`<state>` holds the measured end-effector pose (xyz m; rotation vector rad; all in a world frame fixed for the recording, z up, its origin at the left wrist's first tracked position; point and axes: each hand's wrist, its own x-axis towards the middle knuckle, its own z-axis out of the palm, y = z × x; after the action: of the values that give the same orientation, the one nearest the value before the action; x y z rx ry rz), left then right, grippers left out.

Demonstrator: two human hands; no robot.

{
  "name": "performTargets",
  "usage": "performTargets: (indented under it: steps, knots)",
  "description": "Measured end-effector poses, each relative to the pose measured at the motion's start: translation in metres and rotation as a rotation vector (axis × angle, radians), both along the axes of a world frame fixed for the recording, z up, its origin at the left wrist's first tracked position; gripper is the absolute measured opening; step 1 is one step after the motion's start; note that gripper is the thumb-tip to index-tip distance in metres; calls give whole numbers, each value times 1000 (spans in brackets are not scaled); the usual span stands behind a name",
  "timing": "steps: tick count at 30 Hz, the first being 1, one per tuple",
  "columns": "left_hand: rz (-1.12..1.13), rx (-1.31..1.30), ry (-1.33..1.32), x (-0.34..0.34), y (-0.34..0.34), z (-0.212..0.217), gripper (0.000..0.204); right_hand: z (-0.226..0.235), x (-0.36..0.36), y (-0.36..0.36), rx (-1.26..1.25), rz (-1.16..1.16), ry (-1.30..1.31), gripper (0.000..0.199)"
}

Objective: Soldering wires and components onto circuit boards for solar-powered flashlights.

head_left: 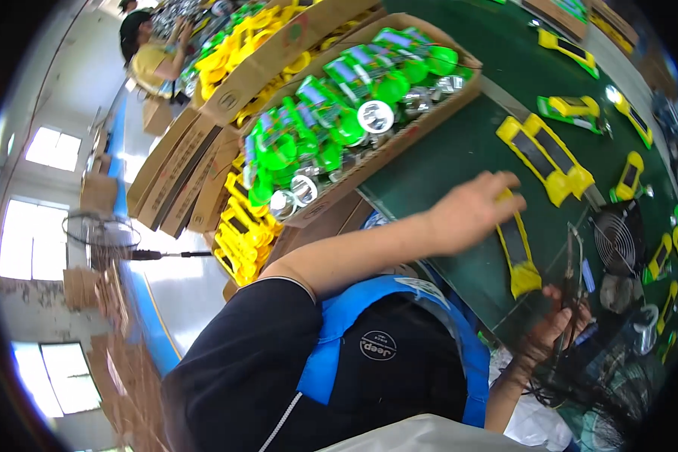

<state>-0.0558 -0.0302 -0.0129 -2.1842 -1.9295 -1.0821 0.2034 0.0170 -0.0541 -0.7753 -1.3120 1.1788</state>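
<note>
A yellow plastic casing [517, 252] with a dark panel lies on the green bench top [429, 177]. My left hand [478, 211] reaches across to it, its fingers closed round the casing's far end. Near the casing's other end, my right hand [556, 328] grips a long, thin metal tool [569, 275] with two prongs, pointing away from me. The tool's exact kind is hard to make out. Just beyond my left hand, two more yellow casings [542, 154] rest side by side.
A long carton [399, 132] of green lamp parts with silver reflectors stands at the left. Yellow casings [245, 233] fill boxes beside it. A round-grilled fan [618, 237] sits right of the tool. Finished-looking yellow-green pieces [569, 53] line the far side. Another person [154, 56] sits far left.
</note>
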Motion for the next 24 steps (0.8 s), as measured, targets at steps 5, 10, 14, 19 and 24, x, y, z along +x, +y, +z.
performTargets:
  steps: [5, 10, 14, 19, 24]
  knots:
    - [288, 230, 283, -84, -99, 91, 25, 12, -51, -7, -33, 160, -125, 37]
    - [626, -450, 414, -212, -194, 128, 30, -4, -53, -14, -16, 243, -291, 34]
    - [318, -559, 189, -253, -209, 96, 56, -7, -55, 22, 255, 367, -273, 33]
    - [272, -475, 227, -292, -226, 67, 62, 9, -67, 53, 218, 280, -245, 27]
    - [46, -305, 294, -294, -205, 83, 55, 23, -54, 54, 382, 268, -273, 25]
